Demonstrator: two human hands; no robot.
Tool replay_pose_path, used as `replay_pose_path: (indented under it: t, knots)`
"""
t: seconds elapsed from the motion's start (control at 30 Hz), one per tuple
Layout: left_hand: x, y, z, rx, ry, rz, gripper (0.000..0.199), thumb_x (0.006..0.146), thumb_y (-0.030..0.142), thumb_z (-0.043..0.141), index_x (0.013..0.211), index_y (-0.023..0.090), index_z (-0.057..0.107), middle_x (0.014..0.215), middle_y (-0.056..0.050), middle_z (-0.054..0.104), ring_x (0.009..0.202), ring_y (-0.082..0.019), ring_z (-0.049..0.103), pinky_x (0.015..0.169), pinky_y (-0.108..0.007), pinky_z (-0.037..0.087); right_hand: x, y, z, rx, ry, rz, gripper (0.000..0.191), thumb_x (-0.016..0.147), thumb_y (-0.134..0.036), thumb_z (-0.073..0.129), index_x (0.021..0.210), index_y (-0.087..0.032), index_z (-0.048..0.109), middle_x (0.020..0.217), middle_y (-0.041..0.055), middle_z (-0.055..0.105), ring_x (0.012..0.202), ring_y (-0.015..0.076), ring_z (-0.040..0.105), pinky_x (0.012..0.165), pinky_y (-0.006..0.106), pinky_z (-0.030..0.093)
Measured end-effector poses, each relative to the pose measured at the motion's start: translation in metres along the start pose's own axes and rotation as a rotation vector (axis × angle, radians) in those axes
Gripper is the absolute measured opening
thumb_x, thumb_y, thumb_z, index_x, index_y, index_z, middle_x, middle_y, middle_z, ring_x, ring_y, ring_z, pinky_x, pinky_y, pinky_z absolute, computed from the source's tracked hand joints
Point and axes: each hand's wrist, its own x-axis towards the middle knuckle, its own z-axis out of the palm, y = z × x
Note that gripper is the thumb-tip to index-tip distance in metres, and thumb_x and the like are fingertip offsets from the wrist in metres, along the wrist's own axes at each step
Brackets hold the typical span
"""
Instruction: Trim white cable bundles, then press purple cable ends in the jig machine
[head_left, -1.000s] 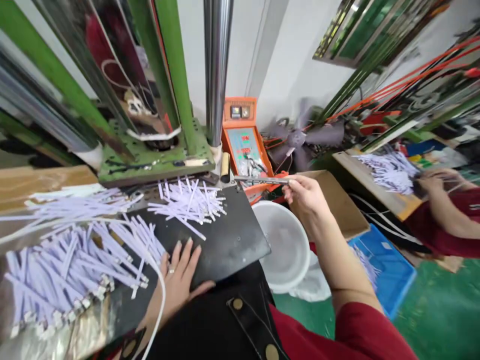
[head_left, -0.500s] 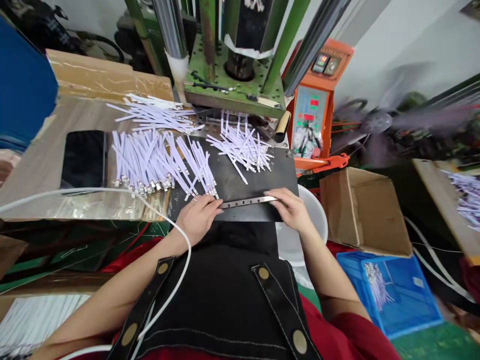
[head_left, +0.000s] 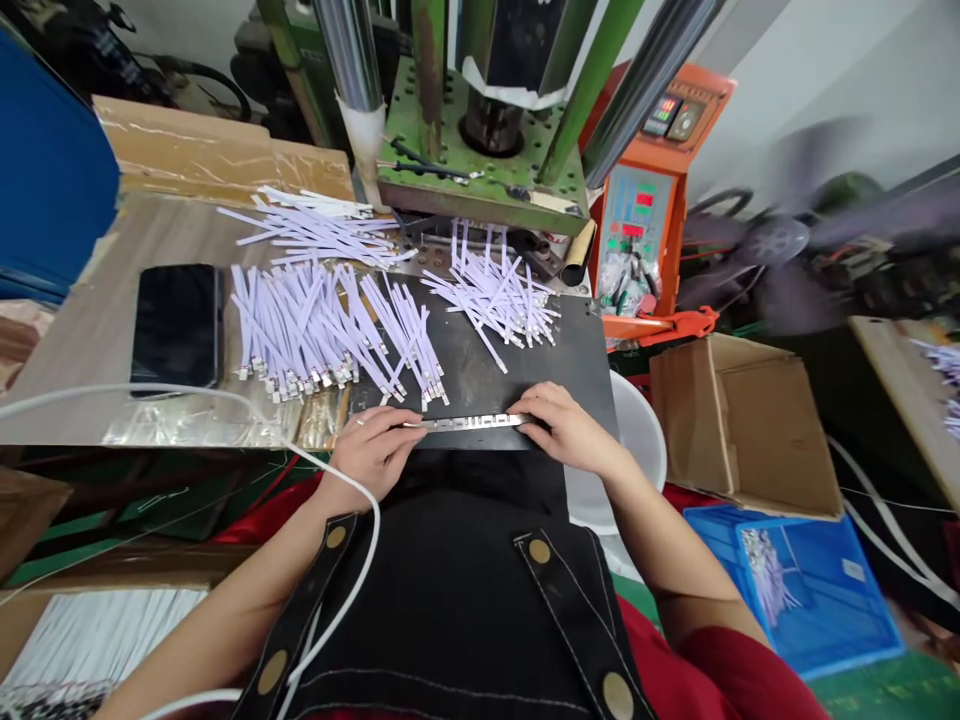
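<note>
A narrow metal strip with small slots along it (head_left: 471, 423) lies level between my two hands, just above the front edge of the black work plate (head_left: 480, 385). My left hand (head_left: 375, 450) pinches its left end, and my right hand (head_left: 559, 425) grips the right end with thumb and fingers. Behind my left hand lies a row of flat lilac cables with small white connectors (head_left: 296, 325). A looser pile of similar lilac pieces (head_left: 499, 295) rests on the plate beyond the strip.
A green press (head_left: 480, 150) stands behind the plate, beside an orange control box (head_left: 637, 210). On the left lies a black phone (head_left: 178, 328). A white cord (head_left: 360, 490) crosses my left forearm. To the right are a cardboard box (head_left: 757, 420), a blue crate (head_left: 825, 600) and a fan (head_left: 780, 240).
The strip has turned over, from a side with round holes to a slotted face. Both hands have shifted, the right one closer to the left, and the view has moved slightly.
</note>
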Motion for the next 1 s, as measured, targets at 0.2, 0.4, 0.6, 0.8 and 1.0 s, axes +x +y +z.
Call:
replay_pose_path:
  t: [0.2, 0.4, 0.6, 0.8, 1.0]
  knots:
    - [0.001, -0.001, -0.002, 0.044, -0.019, -0.001, 0.011, 0.091, 0.009, 0.067, 0.098, 0.017, 0.070, 0.099, -0.006, 0.075, 0.089, -0.020, 0.068, 0.085, -0.036, 0.054, 0.085, -0.039, 0.015, -0.059, -0.072, 0.259, 0.023, 0.100, -0.038, 0.058, 0.103, -0.016, 0.065, 0.095, 0.0079, 0.070, 0.092, 0.0204, 0.065, 0.085, 0.033, 0.050]
    - [0.013, 0.004, 0.003, 0.047, -0.025, -0.013, 0.014, 0.092, 0.008, 0.065, 0.104, 0.015, 0.069, 0.103, -0.008, 0.073, 0.093, -0.022, 0.066, 0.087, -0.038, 0.054, 0.162, -0.073, 0.042, -0.294, -0.272, 0.441, 0.051, 0.093, -0.038, 0.068, 0.130, -0.010, 0.048, 0.111, 0.0214, 0.069, 0.097, 0.0312, 0.069, 0.078, 0.037, 0.051]
    - [0.028, -0.013, -0.022, 0.212, -0.040, -0.110, 0.019, 0.095, 0.023, 0.063, 0.108, 0.011, 0.069, 0.105, -0.015, 0.069, 0.098, -0.028, 0.065, 0.090, -0.043, 0.054, 0.156, -0.047, -0.001, -0.200, -0.295, 0.476, 0.055, 0.091, -0.019, 0.062, 0.142, -0.010, 0.042, 0.113, 0.0175, 0.071, 0.107, 0.0306, 0.067, 0.088, 0.037, 0.050]
    - [0.073, -0.018, -0.011, 0.374, -0.363, -0.337, 0.021, 0.095, 0.027, 0.059, 0.109, 0.014, 0.070, 0.107, -0.013, 0.070, 0.101, -0.032, 0.066, 0.090, -0.045, 0.053, 0.142, -0.045, -0.014, -0.463, -0.352, 0.561, 0.032, 0.092, -0.017, 0.055, 0.122, -0.015, 0.064, 0.111, 0.0171, 0.072, 0.107, 0.0320, 0.067, 0.086, 0.038, 0.051]
    - [0.097, -0.019, -0.004, 0.288, -0.428, -0.529, 0.024, 0.091, 0.020, 0.054, 0.111, 0.017, 0.067, 0.097, -0.009, 0.071, 0.093, -0.029, 0.066, 0.081, -0.039, 0.052, 0.111, -0.048, -0.023, -0.657, -0.381, 0.522, 0.033, 0.093, -0.005, 0.044, 0.102, -0.010, 0.075, 0.101, 0.0211, 0.071, 0.112, 0.0335, 0.063, 0.089, 0.040, 0.050]
